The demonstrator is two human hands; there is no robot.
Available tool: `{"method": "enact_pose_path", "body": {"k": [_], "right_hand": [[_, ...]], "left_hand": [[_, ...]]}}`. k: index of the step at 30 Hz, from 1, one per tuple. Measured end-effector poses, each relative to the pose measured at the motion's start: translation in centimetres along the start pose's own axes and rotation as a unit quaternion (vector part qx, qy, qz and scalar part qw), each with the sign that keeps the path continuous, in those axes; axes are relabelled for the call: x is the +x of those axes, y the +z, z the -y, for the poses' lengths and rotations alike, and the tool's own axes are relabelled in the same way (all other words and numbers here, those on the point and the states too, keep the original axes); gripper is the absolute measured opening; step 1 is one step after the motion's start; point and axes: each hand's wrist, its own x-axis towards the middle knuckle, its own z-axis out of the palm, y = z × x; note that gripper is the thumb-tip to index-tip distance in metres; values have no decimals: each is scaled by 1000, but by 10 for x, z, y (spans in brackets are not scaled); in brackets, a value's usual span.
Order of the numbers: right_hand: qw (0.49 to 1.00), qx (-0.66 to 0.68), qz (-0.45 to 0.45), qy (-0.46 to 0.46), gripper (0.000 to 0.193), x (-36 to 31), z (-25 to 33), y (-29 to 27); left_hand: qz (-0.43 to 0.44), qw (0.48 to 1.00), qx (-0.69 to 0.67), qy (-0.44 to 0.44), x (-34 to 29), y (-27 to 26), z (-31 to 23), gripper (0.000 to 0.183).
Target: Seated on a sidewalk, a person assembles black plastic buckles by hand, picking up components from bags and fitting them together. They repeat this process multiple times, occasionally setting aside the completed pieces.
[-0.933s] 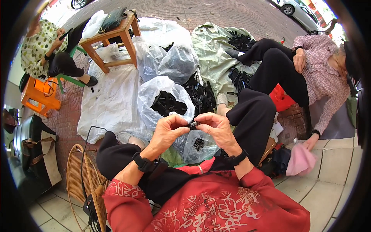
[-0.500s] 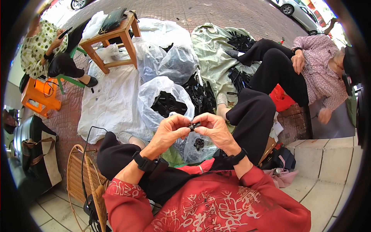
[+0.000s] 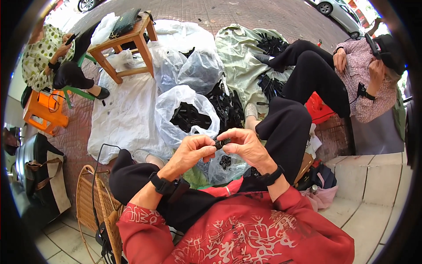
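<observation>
In front of my lap, a small black part [image 3: 222, 143] is pinched between both hands; its exact kind is too small to make out. My left hand [image 3: 193, 151] grips one end with thumb and forefinger. At the other end, the fingertips of my right hand [image 3: 246, 148] are closed on it. Just beyond the hands, a clear plastic bag [image 3: 165, 127] stands with its mouth wide, full of black pieces [image 3: 190, 116]. Below them lies a smaller clear bag [image 3: 215, 174] with little dark pieces inside.
A heap of black pieces [image 3: 226, 108] lies right of the large bag. A wooden stool [image 3: 145, 48] stands far left on white sheeting [image 3: 123, 114]. One person [image 3: 367, 83] sits at right, another [image 3: 48, 57] at far left. A wicker chair [image 3: 88, 198] is beside my left leg.
The small black part has turned a little between my fingers, and both hands stay nearly in place. The person at right has raised a hand toward the head.
</observation>
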Motion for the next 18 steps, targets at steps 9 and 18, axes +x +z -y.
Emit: {"method": "enact_pose_path", "body": {"k": [9,18], "right_hand": [[959,-258,54,-106,25,3,0,4],[993,-47,-30,-107,18,0,-7,17]], "left_hand": [[80,993,-86,-15,-1,2,-5,17],[26,996,-87,8,8,4,5,13]]}}
